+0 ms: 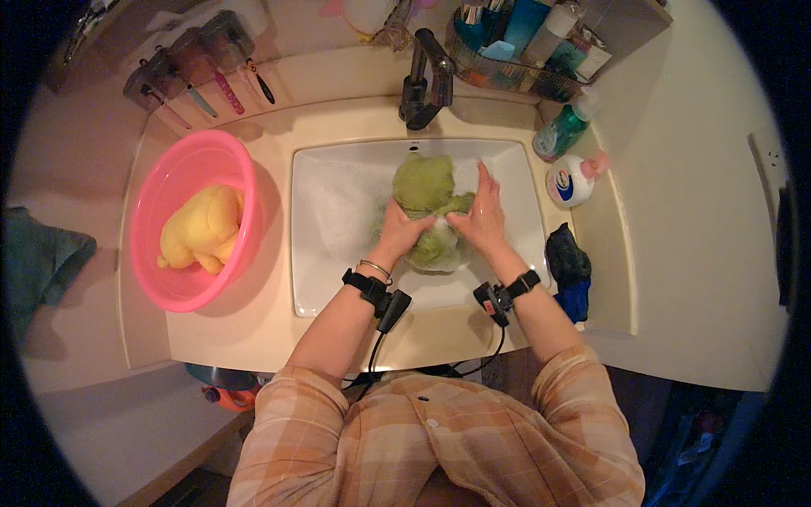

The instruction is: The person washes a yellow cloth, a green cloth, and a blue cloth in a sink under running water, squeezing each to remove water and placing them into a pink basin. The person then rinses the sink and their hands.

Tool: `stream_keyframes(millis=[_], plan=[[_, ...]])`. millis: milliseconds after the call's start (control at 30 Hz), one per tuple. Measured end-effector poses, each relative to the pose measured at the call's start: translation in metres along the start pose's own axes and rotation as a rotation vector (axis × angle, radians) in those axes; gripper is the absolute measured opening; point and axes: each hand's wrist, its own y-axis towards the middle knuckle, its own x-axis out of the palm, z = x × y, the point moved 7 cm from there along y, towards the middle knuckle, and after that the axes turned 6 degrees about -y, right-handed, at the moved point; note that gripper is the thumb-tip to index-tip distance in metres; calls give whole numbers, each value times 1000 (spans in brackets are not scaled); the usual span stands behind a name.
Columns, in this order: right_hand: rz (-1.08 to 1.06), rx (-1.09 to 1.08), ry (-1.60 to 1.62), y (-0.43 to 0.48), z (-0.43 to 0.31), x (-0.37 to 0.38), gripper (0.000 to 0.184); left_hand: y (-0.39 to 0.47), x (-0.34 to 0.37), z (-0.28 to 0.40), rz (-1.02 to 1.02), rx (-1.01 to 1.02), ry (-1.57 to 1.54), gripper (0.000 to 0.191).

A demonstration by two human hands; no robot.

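Note:
A wet green plush toy [423, 182] lies in the white washbasin [310, 253], amid water and suds [347, 203]. My left hand [404, 231] grips its near left side, thumb pressed into the fabric. On the right, my right hand [483, 212] pinches the toy's middle between thumb and palm, its other fingers stretched out and raised. Part of the toy sits low between my wrists, partly under water. Above the basin's far edge stands a dark faucet [433, 79].
Left of the basin, a pink plastic tub [249, 253] holds a yellow plush toy [203, 222]. A green pump bottle [562, 132], a white pump bottle [568, 181] and dark cloths [568, 256] line the right side. Toothbrushes [228, 92] hang at the back left; a toiletry basket [507, 73] stands back right.

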Motion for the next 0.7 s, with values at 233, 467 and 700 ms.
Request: stream_keyframes(millis=[233,467,700], plan=[[-487,367,813,-49,22,86,79,-15,-1,-45,83,-288,-432,53],[-380,209,492,-48,0,70,79,-19,-1,-41,148,-182,-377,55],[-310,336,501,-48,17,73,58,-19,-4,-37,112,-235,-218,53]])
